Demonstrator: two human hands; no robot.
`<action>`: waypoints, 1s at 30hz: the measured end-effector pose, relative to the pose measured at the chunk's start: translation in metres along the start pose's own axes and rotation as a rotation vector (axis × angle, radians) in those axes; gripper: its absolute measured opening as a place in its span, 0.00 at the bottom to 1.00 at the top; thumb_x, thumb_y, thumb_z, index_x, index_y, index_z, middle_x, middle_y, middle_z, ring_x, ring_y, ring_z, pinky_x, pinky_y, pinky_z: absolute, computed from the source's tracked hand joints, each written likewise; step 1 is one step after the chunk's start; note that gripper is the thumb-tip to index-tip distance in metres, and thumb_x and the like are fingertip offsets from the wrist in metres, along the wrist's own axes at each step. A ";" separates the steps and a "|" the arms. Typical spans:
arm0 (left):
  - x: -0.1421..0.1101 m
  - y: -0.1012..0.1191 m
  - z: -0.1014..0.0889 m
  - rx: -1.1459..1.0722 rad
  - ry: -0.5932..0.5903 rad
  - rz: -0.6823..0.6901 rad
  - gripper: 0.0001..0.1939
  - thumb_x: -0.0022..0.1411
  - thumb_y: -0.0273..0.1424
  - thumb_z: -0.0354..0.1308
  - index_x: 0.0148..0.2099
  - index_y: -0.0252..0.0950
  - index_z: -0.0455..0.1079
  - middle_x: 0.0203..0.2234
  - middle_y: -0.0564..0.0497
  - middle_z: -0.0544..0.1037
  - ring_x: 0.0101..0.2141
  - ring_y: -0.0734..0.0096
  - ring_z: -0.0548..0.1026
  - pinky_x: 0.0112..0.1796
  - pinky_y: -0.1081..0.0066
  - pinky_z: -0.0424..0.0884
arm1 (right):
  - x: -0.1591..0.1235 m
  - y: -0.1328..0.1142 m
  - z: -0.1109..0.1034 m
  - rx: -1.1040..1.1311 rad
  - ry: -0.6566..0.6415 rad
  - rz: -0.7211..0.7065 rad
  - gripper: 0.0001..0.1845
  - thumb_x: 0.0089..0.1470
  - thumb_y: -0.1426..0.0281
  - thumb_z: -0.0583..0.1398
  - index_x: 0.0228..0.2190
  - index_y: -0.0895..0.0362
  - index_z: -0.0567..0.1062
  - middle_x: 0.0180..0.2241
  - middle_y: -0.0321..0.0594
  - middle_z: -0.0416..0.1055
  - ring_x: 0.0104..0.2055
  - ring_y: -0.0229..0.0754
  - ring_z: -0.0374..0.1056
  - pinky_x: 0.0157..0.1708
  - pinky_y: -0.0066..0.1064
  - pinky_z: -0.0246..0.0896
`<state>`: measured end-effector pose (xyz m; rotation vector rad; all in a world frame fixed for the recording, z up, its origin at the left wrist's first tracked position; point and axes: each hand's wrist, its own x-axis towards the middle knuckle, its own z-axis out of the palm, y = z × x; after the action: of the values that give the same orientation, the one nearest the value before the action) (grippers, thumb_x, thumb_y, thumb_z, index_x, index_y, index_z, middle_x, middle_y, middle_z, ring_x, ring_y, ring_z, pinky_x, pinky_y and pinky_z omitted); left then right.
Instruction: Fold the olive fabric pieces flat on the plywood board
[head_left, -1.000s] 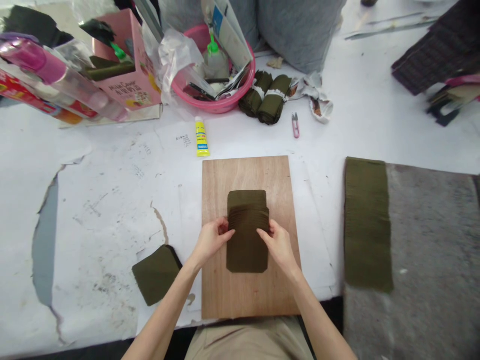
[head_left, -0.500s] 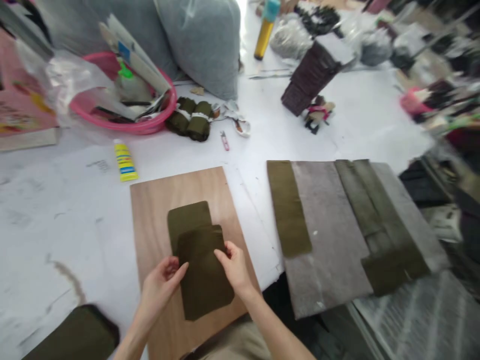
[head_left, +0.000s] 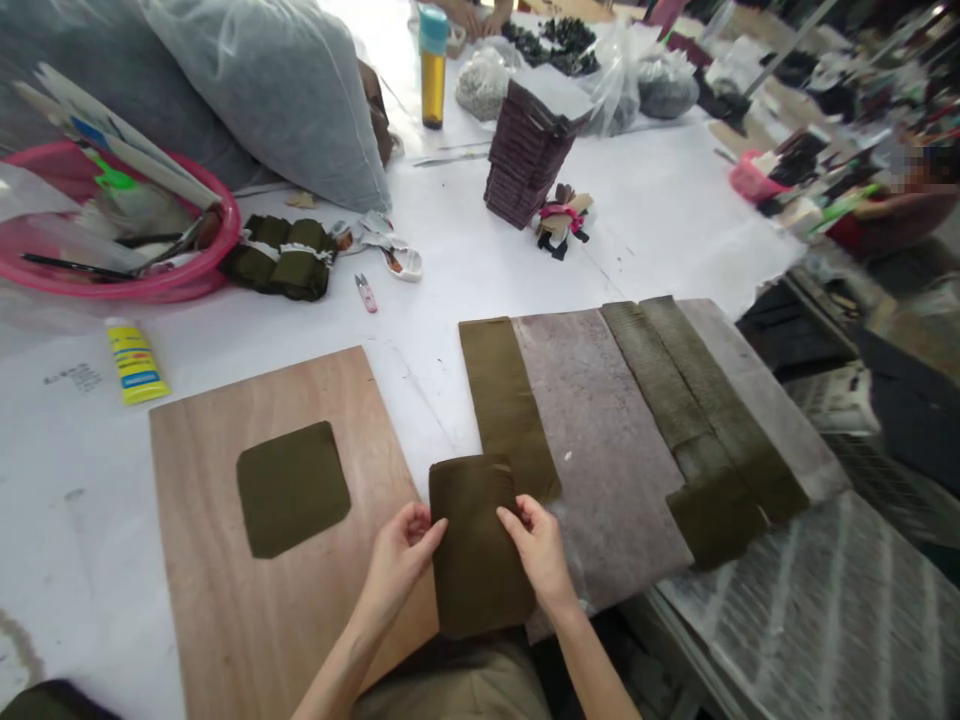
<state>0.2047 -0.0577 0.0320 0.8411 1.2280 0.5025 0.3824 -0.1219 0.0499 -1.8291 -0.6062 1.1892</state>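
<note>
Between my two hands is a dark olive fabric piece (head_left: 474, 560), roughly rectangular with rounded corners. My left hand (head_left: 405, 555) pinches its left edge, and my right hand (head_left: 538, 550) pinches the right edge. It is held over the gap between a wooden board (head_left: 202, 600) and a grey board (head_left: 577, 420). A smaller olive fabric piece (head_left: 294, 490) lies flat on the wooden board, left of my hands. Olive fabric strips (head_left: 510, 400) lie along the grey board, some in its middle and one at its left edge.
A yellow tube (head_left: 136, 362), thread snips (head_left: 366, 294) and rolled olive bundles (head_left: 289, 258) lie beyond the wooden board. A pink basket (head_left: 225, 235) of tools stands at the left. Farther back are a dark stack (head_left: 529, 155), a bottle (head_left: 433, 75) and another person's hands (head_left: 472, 15).
Both hands have carried the held fabric piece rightward off the smaller piece, which now shows whole on the wooden board. The camera view has turned to the right.
</note>
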 end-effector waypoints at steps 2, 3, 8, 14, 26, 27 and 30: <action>0.008 -0.004 0.028 -0.004 -0.018 -0.008 0.18 0.49 0.43 0.63 0.29 0.35 0.62 0.17 0.58 0.67 0.14 0.84 0.58 0.14 0.81 0.51 | 0.007 0.002 -0.025 -0.037 0.039 -0.004 0.16 0.50 0.57 0.60 0.26 0.57 0.68 0.25 0.35 0.70 0.29 0.39 0.66 0.29 0.27 0.61; 0.012 -0.006 0.040 0.000 -0.022 -0.013 0.18 0.49 0.43 0.63 0.29 0.35 0.61 0.17 0.59 0.66 0.13 0.84 0.58 0.14 0.81 0.51 | 0.011 0.003 -0.036 -0.048 0.049 -0.003 0.16 0.51 0.57 0.60 0.27 0.57 0.68 0.26 0.36 0.70 0.29 0.39 0.66 0.29 0.27 0.61; 0.030 -0.016 0.083 -0.007 -0.010 -0.023 0.17 0.51 0.42 0.61 0.30 0.35 0.60 0.17 0.60 0.65 0.12 0.85 0.58 0.14 0.80 0.51 | 0.030 0.008 -0.072 -0.153 0.079 -0.028 0.16 0.54 0.56 0.57 0.31 0.58 0.71 0.29 0.39 0.73 0.31 0.41 0.68 0.31 0.28 0.61; 0.039 -0.019 0.096 0.040 0.050 -0.059 0.16 0.52 0.40 0.61 0.31 0.35 0.60 0.17 0.60 0.65 0.13 0.84 0.59 0.14 0.80 0.52 | 0.049 0.020 -0.084 -0.320 0.107 -0.062 0.17 0.56 0.56 0.55 0.30 0.57 0.71 0.29 0.39 0.74 0.30 0.40 0.68 0.31 0.28 0.60; 0.044 -0.019 0.095 0.145 0.101 -0.018 0.14 0.53 0.39 0.61 0.30 0.35 0.62 0.18 0.58 0.66 0.16 0.82 0.59 0.18 0.79 0.54 | 0.061 0.018 -0.083 -0.610 0.154 -0.114 0.18 0.56 0.55 0.54 0.29 0.55 0.72 0.28 0.40 0.75 0.28 0.41 0.69 0.28 0.29 0.56; 0.044 -0.020 0.094 0.153 0.099 -0.020 0.14 0.53 0.39 0.60 0.30 0.35 0.62 0.18 0.58 0.66 0.16 0.82 0.59 0.18 0.79 0.54 | 0.061 0.018 -0.083 -0.629 0.156 -0.114 0.18 0.56 0.55 0.54 0.29 0.55 0.72 0.28 0.40 0.75 0.28 0.41 0.69 0.28 0.29 0.56; 0.045 -0.021 0.093 0.168 0.088 -0.023 0.14 0.53 0.39 0.60 0.30 0.35 0.62 0.18 0.59 0.66 0.17 0.82 0.59 0.19 0.79 0.54 | 0.061 0.016 -0.083 -0.665 0.160 -0.113 0.17 0.56 0.54 0.54 0.31 0.55 0.72 0.27 0.39 0.75 0.27 0.41 0.69 0.28 0.29 0.55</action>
<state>0.3044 -0.0638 -0.0021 0.9539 1.3738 0.4250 0.4825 -0.1162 0.0217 -2.3684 -1.0861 0.8006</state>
